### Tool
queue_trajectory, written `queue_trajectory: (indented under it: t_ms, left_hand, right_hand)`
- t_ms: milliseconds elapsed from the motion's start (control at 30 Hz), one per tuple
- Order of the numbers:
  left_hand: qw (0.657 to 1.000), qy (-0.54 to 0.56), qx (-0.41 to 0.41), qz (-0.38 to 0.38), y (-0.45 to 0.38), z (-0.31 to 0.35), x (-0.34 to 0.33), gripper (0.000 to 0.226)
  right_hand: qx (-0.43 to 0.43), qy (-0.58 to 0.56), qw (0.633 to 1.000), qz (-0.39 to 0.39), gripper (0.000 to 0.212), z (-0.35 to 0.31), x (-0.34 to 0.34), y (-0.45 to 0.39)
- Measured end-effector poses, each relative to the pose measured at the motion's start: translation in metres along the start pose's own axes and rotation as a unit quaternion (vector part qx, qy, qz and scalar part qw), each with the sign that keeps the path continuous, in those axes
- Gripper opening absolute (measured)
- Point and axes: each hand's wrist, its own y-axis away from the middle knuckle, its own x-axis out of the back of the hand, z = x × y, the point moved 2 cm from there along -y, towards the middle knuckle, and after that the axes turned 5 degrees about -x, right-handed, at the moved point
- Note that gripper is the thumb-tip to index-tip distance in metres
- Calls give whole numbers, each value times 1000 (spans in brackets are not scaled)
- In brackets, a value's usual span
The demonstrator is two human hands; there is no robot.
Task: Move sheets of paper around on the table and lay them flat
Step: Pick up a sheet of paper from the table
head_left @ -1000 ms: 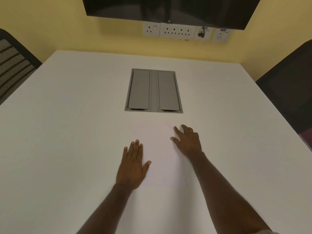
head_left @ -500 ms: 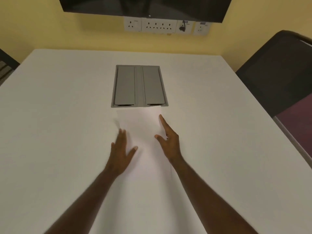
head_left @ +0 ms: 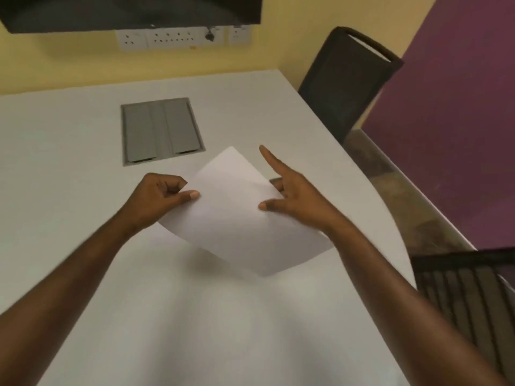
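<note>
A white sheet of paper (head_left: 237, 215) hangs lifted above the white table (head_left: 69, 168), slightly curved and turned diagonally, casting a shadow below. My left hand (head_left: 158, 199) pinches its left edge between thumb and curled fingers. My right hand (head_left: 289, 196) holds the right edge, thumb on top and fingers underneath, with the index finger pointing away. The sheet's near corner reaches toward the table's right side.
A grey cable hatch (head_left: 161, 130) is set into the table beyond the sheet. Black chairs stand at the far right (head_left: 348, 79) and near right (head_left: 468, 296). A dark screen (head_left: 125, 9) and wall sockets (head_left: 181, 37) are on the yellow wall.
The sheet lay flat under both palms; now both hands grip its edges and have lifted it off the table, turned to the right. The view has swung right.
</note>
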Motion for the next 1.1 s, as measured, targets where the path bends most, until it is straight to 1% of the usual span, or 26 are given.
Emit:
queue_trajectory:
  t_ms: [67,133,267,367,467,533,600,700,867,1100]
  left_hand:
    - [1000,9,-1,-8,0,19,-34,26]
    - [1000,13,12,-17,2,24,-69,30]
    - [996,22,65,-53,10,13,-147,41]
    - [993,-34,90,-62,24,-8,-207,53]
    - [983,-107,127,-82,33,-39,-256,58]
    - [971,-145,158,-102,34,-58,-281,58]
    - [960,-167,190,-118,34,-70,-301,56]
    - [949,-190,220,-122,34,-82,-321,56]
    - [945,-221,203,-129,29,-92,-341,59]
    - [932,-279,185,-142,28,-101,-353,54]
  right_hand:
    - [-30,58,998,19,101,5,34,22]
    - [-65,119,990,43,100,18,59,34]
    - [-132,156,977,53,103,74,80,44]
    - [-186,172,966,43,102,137,78,48]
    - [-245,191,951,17,100,199,64,52]
    - [-269,194,943,5,98,236,53,54]
    - [-280,211,936,8,95,266,44,56]
    - [-272,264,925,10,89,296,36,55]
    - [-277,300,912,35,85,317,37,51]
    - [-250,332,905,89,83,329,34,55]
